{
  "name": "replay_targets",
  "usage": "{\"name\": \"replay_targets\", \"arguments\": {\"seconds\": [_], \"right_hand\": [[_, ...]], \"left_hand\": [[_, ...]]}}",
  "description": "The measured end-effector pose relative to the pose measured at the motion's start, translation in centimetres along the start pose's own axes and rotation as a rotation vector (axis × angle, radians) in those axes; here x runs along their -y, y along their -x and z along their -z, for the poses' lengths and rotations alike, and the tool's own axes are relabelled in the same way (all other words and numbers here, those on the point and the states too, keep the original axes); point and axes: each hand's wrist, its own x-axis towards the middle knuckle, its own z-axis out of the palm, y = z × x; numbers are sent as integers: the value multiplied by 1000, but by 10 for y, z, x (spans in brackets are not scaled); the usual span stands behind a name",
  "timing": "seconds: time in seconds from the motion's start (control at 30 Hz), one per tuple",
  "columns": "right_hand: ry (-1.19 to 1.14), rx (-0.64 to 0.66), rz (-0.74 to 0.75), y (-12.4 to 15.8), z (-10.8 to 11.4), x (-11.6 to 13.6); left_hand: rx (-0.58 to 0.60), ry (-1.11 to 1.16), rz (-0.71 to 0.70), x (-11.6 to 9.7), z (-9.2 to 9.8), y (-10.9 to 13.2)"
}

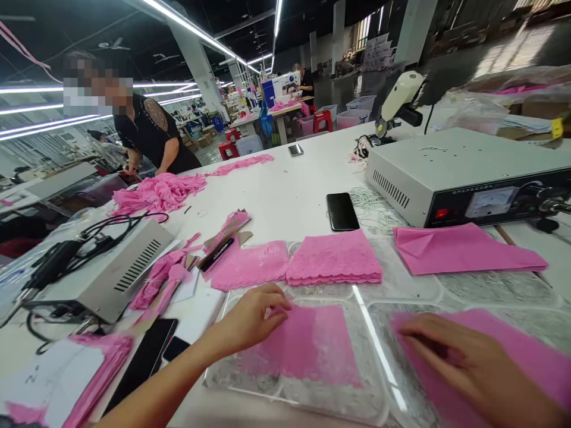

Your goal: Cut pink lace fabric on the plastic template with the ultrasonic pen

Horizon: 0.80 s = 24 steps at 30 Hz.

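My left hand hovers at the upper left of a flat pink fabric piece, its fingers loosely bent and the thumb apart from them. That piece lies on a clear plastic template. At the right, my right hand has thumb and fingers closed at the edge of another pink fabric piece; the exact grip is partly hidden. Just beyond my hands are a stack of scallop-edged pink lace pieces and a flatter lace piece. Folded pink fabric lies to the right.
A grey power box with a dial stands at the right, another box with cables at the left. A phone, a black marker and a heap of pink cloth lie on the table. A person stands beyond it.
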Motion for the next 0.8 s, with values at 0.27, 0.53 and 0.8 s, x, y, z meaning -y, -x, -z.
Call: {"name": "replay_targets", "arguments": {"seconds": [0.27,0.53,0.8], "right_hand": [[-52,445,146,-47,-55,81],[135,518,80,-51,-71,104],[187,535,84,-49,-78,104]], "left_hand": [[13,-74,-159,28,-18,28],[17,-59,-198,33,-32,15],[-56,-45,-115,44,-28,22]]}}
